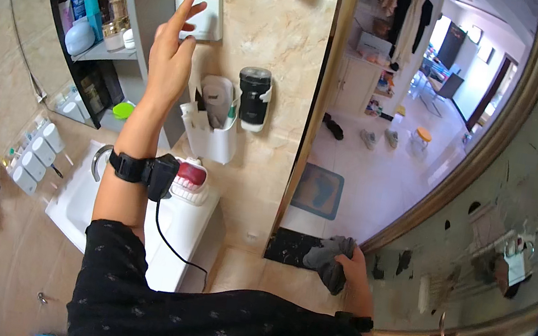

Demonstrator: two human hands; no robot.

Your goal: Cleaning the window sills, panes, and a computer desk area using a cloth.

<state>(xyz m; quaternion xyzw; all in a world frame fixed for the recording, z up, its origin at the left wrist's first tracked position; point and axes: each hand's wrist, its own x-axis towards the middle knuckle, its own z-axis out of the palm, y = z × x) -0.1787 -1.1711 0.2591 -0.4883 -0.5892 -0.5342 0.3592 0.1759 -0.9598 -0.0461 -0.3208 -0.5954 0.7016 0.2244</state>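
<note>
My left hand (175, 44) is raised at a white wall switch plate (210, 18), fingers spread and holding nothing; whether a finger touches the plate is not clear. At the lower right, my right hand (351, 266) grips a bunched dark grey cloth (331, 260) above the black door threshold (286, 246). Below the switch, a white wall holder (213, 141) carries a brush and other items. Beside it hangs a black and clear wall-mounted device (255, 95).
Grey shelves (140, 2) with bottles and jars stand left of my raised arm. Below are a white washbasin (73, 206) and a red and white teeth-shaped object (191, 177). A doorway opens right, past a gold-framed door (505, 120); a mat (320, 191) and shoes (369, 139) lie beyond.
</note>
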